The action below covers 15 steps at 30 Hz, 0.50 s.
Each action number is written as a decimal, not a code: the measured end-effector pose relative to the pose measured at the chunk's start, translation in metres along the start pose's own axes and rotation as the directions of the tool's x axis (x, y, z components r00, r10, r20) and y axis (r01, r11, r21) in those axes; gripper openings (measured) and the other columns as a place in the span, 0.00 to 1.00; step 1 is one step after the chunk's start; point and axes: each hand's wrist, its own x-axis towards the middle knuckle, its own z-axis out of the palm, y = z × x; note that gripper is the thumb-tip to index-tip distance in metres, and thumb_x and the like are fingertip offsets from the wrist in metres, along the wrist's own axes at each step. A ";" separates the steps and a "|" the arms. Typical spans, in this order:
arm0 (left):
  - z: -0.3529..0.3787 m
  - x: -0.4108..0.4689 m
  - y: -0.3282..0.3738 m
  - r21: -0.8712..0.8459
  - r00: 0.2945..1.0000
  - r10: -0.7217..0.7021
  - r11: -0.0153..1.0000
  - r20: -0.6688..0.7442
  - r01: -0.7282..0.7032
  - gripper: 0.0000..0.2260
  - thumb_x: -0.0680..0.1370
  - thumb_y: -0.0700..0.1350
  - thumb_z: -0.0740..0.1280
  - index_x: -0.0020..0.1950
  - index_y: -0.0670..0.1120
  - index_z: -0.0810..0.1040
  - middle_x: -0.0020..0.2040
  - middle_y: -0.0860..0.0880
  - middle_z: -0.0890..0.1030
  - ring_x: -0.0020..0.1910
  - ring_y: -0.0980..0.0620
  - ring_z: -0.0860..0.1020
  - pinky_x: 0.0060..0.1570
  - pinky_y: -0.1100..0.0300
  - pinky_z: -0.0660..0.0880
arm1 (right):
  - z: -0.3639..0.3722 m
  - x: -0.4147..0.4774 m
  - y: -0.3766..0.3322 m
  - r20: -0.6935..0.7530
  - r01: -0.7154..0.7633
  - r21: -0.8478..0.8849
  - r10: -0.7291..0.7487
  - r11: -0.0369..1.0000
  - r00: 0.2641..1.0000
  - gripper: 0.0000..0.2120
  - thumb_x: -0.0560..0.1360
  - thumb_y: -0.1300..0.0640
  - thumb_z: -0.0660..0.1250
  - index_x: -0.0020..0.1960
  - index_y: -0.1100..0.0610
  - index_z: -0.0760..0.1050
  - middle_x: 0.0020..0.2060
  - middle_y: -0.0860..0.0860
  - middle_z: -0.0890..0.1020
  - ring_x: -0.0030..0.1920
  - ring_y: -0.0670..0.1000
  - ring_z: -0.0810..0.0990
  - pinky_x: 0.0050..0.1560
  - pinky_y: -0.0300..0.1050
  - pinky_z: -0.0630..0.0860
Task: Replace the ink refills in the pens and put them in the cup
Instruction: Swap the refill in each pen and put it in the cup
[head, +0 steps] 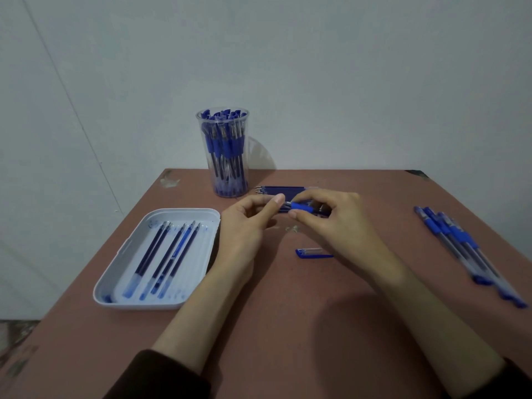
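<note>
The pen (300, 208) is held just above the middle of the counter (288, 312), pinched between both hands. The right hand (331, 217) curls round its blue grip section and the left hand (244, 223) nips the tip end with thumb and fingers. It looks like the tip is being unscrewed or screwed on (which one I cannot tell).

The main risk is a slip at that small joint. A crooked twist could cross the thread, or the loose tip could drop and roll off the counter. Ink on the fingers is possible too, as the white tray (115, 260) of spent refills at the left is already smeared blue.

The cap (313, 252) lies loose near the right wrist, where a sweep of the forearm could knock it away. The fresh refills (280, 189) sit just behind the hands and could be scattered the same way.

The cup (198, 115) at the back is crowded — forcing one more pen in could tip it. The waiting pens (460, 246) lie near the right edge.
</note>
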 end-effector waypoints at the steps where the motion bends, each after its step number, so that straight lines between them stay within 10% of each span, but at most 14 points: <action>1: 0.000 0.001 0.000 0.004 1.000 -0.009 1.000 -0.025 0.009 0.09 0.74 0.47 0.71 0.45 0.41 0.82 0.39 0.46 0.81 0.37 0.57 0.79 0.42 0.65 0.77 | -0.001 0.000 0.000 -0.003 0.003 -0.021 -0.003 1.000 1.000 0.04 0.70 0.48 0.73 0.44 0.43 0.80 0.33 0.38 0.79 0.34 0.42 0.76 0.38 0.42 0.72; 7: -0.003 0.004 -0.001 0.155 0.999 0.002 0.988 -0.035 0.003 0.03 0.73 0.45 0.73 0.41 0.46 0.81 0.33 0.52 0.79 0.34 0.58 0.77 0.39 0.66 0.76 | -0.009 0.002 0.005 -0.107 -0.081 -0.088 0.071 0.993 0.992 0.05 0.70 0.49 0.73 0.45 0.45 0.81 0.32 0.41 0.78 0.34 0.44 0.75 0.39 0.46 0.74; 11: -0.003 -0.002 -0.005 0.608 0.974 0.186 0.760 0.131 -0.227 0.06 0.69 0.43 0.76 0.44 0.50 0.83 0.35 0.56 0.80 0.34 0.64 0.77 0.40 0.75 0.71 | -0.010 0.003 0.006 -0.131 -0.136 -0.097 0.123 0.986 0.984 0.04 0.71 0.50 0.72 0.46 0.45 0.81 0.31 0.41 0.77 0.35 0.45 0.75 0.38 0.45 0.73; 15: -0.003 -0.005 -0.003 0.710 0.963 0.146 0.653 0.226 -0.265 0.13 0.71 0.40 0.74 0.54 0.48 0.82 0.40 0.53 0.82 0.37 0.61 0.77 0.40 0.78 0.69 | -0.010 0.002 0.005 -0.128 -0.159 -0.112 0.144 0.981 0.981 0.04 0.71 0.49 0.72 0.46 0.46 0.81 0.32 0.45 0.78 0.35 0.47 0.76 0.38 0.47 0.74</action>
